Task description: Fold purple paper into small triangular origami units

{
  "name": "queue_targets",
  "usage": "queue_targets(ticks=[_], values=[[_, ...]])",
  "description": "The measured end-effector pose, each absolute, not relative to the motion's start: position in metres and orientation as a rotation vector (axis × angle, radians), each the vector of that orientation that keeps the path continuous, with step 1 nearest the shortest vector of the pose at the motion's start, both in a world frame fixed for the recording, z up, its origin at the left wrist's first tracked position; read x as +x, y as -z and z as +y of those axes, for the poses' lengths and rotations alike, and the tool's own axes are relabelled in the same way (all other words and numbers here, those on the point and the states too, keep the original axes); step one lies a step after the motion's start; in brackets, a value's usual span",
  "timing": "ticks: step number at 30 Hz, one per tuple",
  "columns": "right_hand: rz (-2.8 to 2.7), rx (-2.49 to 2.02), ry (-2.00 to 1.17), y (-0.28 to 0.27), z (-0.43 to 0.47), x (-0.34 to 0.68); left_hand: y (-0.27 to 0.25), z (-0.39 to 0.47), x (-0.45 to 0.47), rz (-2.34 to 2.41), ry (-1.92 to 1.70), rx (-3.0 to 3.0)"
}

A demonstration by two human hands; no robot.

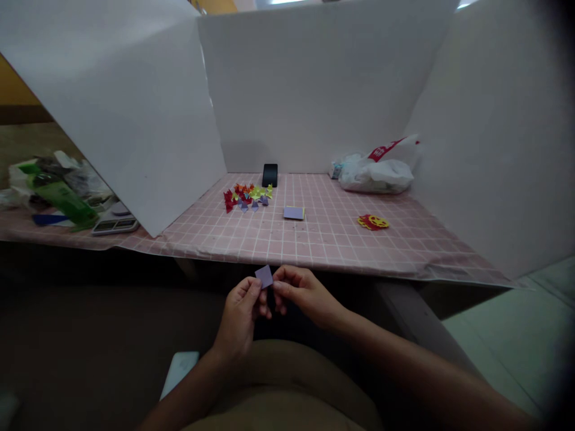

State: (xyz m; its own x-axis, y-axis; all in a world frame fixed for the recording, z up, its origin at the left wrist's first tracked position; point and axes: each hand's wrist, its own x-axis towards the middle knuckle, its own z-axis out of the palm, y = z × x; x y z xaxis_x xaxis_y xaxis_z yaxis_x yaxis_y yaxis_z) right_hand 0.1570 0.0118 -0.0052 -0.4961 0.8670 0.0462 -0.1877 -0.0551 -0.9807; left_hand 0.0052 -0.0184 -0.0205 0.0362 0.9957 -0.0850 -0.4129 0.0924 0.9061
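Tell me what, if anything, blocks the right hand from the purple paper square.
Nothing visible does. The right hand has its fingertips right at the near right edge of the purple paper square; the left hand pinches the lower left part, leaving that right side unobstructed.

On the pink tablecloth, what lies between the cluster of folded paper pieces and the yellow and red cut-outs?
The head view shows a paper stack, purple on top, between them, nearer the folded paper pieces than the yellow and red cut-outs.

The paper square is before the table, where a paper stack lies right of folded pieces.
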Motion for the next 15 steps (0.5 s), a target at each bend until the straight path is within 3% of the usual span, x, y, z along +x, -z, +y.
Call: queue_targets(ticks=[15], values=[[-1.487, -0.788, -1.562, 0.0035, 0.0105, 0.1564, 0.0167, -0.0193, 0.0082, 0.894, -1.29, 0.772]])
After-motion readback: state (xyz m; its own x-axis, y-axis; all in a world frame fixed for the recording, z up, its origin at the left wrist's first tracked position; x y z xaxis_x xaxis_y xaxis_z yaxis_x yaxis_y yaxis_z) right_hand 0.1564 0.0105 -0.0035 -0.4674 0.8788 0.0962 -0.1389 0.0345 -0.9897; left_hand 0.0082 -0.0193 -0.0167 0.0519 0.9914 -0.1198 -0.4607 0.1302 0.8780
